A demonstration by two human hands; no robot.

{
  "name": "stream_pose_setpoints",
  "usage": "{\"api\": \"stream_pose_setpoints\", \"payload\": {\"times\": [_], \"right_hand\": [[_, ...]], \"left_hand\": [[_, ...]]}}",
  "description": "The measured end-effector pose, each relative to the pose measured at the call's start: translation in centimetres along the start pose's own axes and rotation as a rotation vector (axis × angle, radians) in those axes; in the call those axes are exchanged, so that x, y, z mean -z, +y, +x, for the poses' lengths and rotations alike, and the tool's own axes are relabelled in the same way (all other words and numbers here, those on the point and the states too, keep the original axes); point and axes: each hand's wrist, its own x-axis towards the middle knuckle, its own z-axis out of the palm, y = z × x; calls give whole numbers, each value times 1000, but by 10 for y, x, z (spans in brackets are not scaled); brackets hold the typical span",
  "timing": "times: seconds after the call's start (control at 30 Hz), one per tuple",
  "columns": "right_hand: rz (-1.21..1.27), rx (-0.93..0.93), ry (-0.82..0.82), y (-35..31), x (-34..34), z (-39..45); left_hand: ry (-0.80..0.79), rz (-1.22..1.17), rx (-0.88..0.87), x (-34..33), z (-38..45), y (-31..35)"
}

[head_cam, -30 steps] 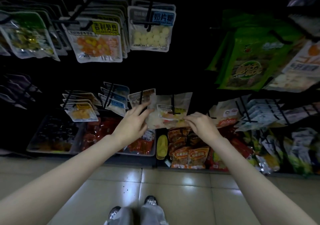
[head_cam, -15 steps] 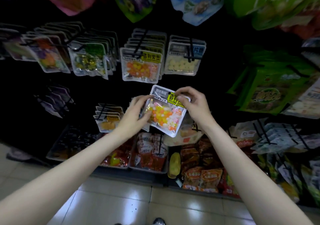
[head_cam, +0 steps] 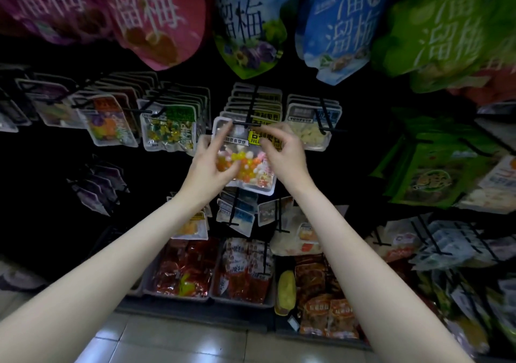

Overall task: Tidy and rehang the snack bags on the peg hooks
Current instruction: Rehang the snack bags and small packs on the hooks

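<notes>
Hands — left hand (head_cam: 208,170), right hand (head_cam: 282,153) — grip candy bag (head_cam: 245,164) (at peg hook (head_cam: 247,123)).

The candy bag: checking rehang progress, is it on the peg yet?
Cannot tell: candy bag, held by both hands, has its top at the peg hook.

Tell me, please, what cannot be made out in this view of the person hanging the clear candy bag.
- Head view: whether the candy bag is already threaded on the peg hook; the hole is too small and dim to see.
- Bag's lower left: covered by the left hand.
- Yellow label: partly hidden by the right hand.
- Large plum bags above: cut off by the top edge.
</notes>
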Motion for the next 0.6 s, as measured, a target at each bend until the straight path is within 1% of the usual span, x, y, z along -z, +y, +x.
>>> {"api": "stream_pose_setpoints", "payload": {"times": [0.1, 0.2, 0.33, 0.6], "right_hand": [[-27, -50, 35, 6, -7, 10], [-45, -45, 29, 9, -5, 14], [-83, -40, -7, 11, -5, 13], [-164, 62, -50, 11, -4, 9]], "left_hand": [[-40, 99, 31, -4, 13, 0], [-47, 149, 28, -7, 19, -1], [-26, 141, 26, -7, 15, -4], [12, 157, -15, -12, 10, -14]]}}
